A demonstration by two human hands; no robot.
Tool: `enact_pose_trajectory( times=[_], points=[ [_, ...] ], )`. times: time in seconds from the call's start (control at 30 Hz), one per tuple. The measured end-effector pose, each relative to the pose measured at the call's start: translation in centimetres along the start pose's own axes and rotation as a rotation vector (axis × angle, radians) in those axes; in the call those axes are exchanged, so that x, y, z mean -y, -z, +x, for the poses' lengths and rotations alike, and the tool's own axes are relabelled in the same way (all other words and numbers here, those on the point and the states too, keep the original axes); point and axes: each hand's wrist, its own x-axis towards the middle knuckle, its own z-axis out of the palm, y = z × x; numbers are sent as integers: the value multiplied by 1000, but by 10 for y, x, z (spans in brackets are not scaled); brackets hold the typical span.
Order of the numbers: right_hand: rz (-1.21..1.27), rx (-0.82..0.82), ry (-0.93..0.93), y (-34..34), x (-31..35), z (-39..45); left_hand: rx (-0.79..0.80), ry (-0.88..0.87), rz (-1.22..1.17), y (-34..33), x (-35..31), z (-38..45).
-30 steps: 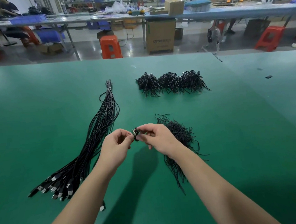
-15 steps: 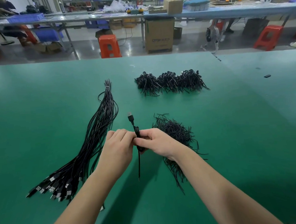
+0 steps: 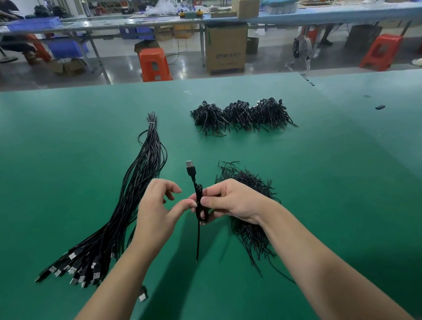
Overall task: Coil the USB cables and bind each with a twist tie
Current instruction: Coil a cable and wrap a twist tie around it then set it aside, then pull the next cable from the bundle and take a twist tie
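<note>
Since the frame a second earlier, when both our hands pinched a small bunched coil between the fingertips, the cable [image 3: 198,205] had been let out: its USB plug [image 3: 190,166] now stood up above our fingers and a loose tail hung straight down toward the counter [image 3: 57,169], its tip not quite reaching the green surface as far as we could tell. Our right hand [image 3: 232,203] was closed on the cable at a small loop just below the plug, thumb pressing it against the fingers. Our left hand [image 3: 156,210] had loosened since half a second before; its fingers were now curled apart and only the thumb tip touched the cable beside the right thumb. We judged that the coil had come undone or was being reset, so this cable needed winding again before any tie could go on; whether a tie was already in our fingers we could not tell. Just behind our right hand lay the heap of twist ties [image 3: 247,207]. To our left stretched the bundle of uncoiled cables [image 3: 133,196], plugs fanned toward us. Farther off, well apart, three clumps of finished coils [image 3: 241,114] sat in a row.
</note>
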Motion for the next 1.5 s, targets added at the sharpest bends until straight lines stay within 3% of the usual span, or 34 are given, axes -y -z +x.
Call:
enact_pose_trajectory(
  times=[0.33, 0.47, 0.63, 0.73, 0.87, 1.07, 1.5],
  points=[
    [-67, -201, -81, 14, 3, -2, 43, -12, -16, -19, 6, 3],
    [-179, -384, -121, 29, 13, -7, 69, 3, 183, -36, 32, 4],
    [-696, -678, -321, 96, 33, -25, 262, 269, 601, -54, 84, 2],
    [-932, -818, -519, 149, 30, -38, 344, 302, 702, -60, 107, 1],
    [-990, -966, -730, 209, 14, -60, 330, 311, 715, -67, 117, -4],
    [-955, -1220, -800, 248, -4, -73, 228, 293, 699, -72, 122, -9],
    [-983, -1247, -841, 247, -26, -72, 210, 291, 690, -72, 124, -9]
  ],
)
